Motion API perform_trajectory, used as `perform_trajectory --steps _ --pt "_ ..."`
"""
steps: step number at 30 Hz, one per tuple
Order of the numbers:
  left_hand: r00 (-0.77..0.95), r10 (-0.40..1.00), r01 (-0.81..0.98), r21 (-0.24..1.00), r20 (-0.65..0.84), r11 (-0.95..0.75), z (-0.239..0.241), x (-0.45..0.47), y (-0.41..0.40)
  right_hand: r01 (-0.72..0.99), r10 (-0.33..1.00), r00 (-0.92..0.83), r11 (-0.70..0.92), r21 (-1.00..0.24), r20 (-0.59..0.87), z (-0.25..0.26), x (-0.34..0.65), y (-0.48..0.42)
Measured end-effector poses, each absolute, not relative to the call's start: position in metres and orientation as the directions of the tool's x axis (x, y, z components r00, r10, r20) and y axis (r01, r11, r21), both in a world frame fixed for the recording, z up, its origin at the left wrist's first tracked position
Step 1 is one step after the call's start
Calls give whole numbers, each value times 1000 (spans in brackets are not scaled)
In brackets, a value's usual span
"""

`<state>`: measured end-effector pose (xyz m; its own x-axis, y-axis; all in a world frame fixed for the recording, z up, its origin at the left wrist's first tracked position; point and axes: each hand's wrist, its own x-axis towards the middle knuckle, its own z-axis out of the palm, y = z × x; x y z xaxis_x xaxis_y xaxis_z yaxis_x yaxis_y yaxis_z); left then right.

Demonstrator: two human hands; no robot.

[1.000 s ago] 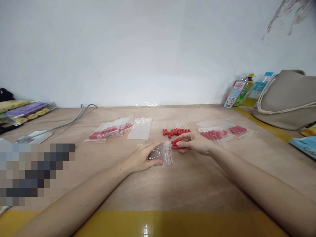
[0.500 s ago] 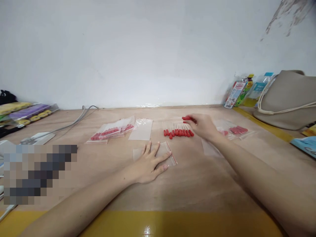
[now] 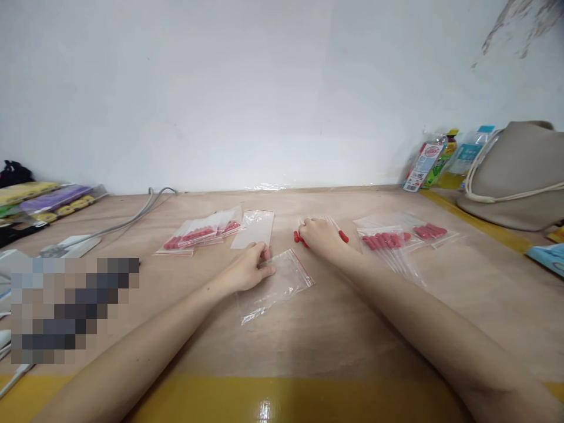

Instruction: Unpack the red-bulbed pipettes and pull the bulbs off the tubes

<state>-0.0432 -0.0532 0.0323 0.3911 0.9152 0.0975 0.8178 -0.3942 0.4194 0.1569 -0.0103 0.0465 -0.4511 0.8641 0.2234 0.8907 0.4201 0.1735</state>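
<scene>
Two bare hands, ours, work above a wooden table (image 3: 330,335), seen from a camera on our head. Our left hand (image 3: 253,269) rests on a clear zip-top bag (image 3: 282,285) that lies flat and slightly askew in front of us, its red seal line toward the right. The fingers are curled and the thumb lies on the plastic, with a narrow gap between thumb and forefinger; we cannot tell whether any film is pinched. Our right hand (image 3: 324,238) is over a row of red-tipped sticks (image 3: 343,236), just beyond the bag and to its right. Its palm is down and its fingers are bent; they cover most of the row, so we cannot tell whether they hold any sticks. A few red ends show on either side of the hand, and pale stems point toward the wall (image 3: 282,100).

Left of center, overlapping packed bags (image 3: 198,234) show red tips inside, just beside a flat whitish bag (image 3: 253,229). More filled bags (image 3: 388,241) lie right of our right hand. Farther right, bottles (image 3: 469,155) and a beige pouch (image 3: 515,170) stand near the wall. At far left we see a gray cable (image 3: 127,220) and yellow and purple packs (image 3: 57,198).
</scene>
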Motion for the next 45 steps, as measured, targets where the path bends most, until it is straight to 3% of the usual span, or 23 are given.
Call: perform_trajectory --steps 7,11,14,19,24,31,36,39,41,43,45 --pt "442 897 787 472 17 -397 35 -48 -52 880 829 -473 432 196 300 46 180 -19" --pt "370 908 816 398 196 -418 38 -56 -33 936 801 -343 338 103 491 38 219 -26" --pt "240 931 878 347 277 -329 37 -62 -10 977 819 -210 203 72 534 30 251 -30" --pt "201 934 903 313 296 -293 26 -70 25 995 884 27 -69 73 468 27 280 -42" --pt "173 924 934 240 342 -264 15 -85 47 963 931 251 -269 35 265 32 291 -45" --pt "124 858 957 168 499 -236 14 -84 42 939 937 323 -300 -167 130 28 321 -33" --pt "312 686 898 30 657 -438 15 -67 1 853 915 398 -343 -395 64 30 332 -27" --pt "404 627 836 9 666 -548 11 -61 -17 787 915 402 -327 -524 33 42 336 -32" --pt "408 619 799 66 671 -597 10 -59 -21 682 951 311 -224 -696 -2 57 330 -41" --pt "366 638 753 187 678 -631 11 -55 -22 465 992 124 -80 -882 -25 71 313 -52" --pt "311 697 678 362 646 -639 15 -48 -24 328 998 -68 8 -945 -15 78 284 -63"
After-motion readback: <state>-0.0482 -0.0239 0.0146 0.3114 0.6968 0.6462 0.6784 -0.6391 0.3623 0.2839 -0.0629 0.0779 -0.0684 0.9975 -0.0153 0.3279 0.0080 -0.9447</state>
